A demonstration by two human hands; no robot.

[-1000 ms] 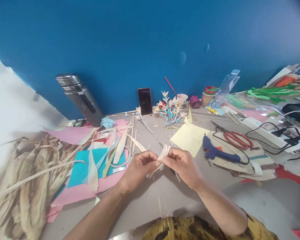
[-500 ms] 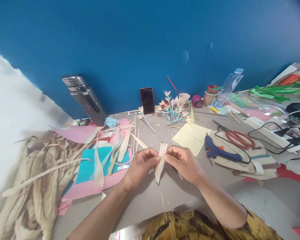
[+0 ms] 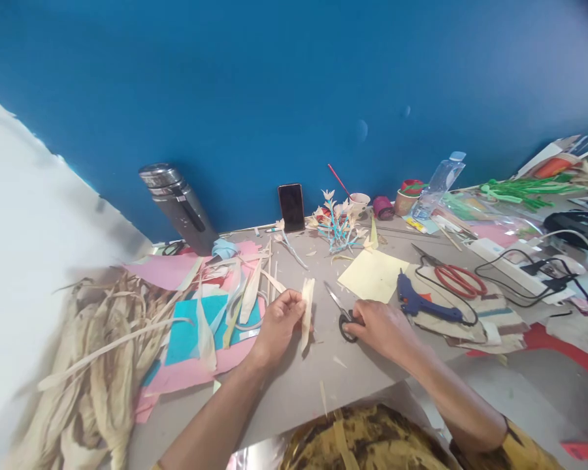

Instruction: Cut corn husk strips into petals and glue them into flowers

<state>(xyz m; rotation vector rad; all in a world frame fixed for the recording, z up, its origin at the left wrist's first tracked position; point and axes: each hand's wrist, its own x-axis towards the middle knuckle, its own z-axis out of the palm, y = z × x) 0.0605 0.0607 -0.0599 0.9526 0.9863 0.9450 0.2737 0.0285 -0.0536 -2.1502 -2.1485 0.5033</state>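
Observation:
Between the thumb and fingers of my left hand (image 3: 281, 320) is a pale corn husk strip (image 3: 307, 312), held upright just above the table. To its right, my right hand (image 3: 379, 326) has its fingers closed on the black handle of a pair of small scissors (image 3: 340, 302). Their blades point away from me and to the left, close to the tabletop. Beyond the hands stands a bunch of husk flowers on blue stems (image 3: 340, 225), and a single flower stem (image 3: 291, 248) lies left of it. A yellow paper sheet (image 3: 372, 274) is just past my right hand.
Dried husks (image 3: 98, 365) are heaped at left beside pink and blue paper (image 3: 196, 326). A thermos (image 3: 181, 209) and a phone (image 3: 291, 207) lean near the wall. At right are a glue gun (image 3: 426, 303), red-handled scissors (image 3: 458, 279), a power strip (image 3: 509, 267) and a plastic bottle (image 3: 438, 186).
My right hand has let go of the husk strip, moved right and down, and taken hold of the black scissors. My left hand keeps the strip, now turned more upright. The view has shifted slightly.

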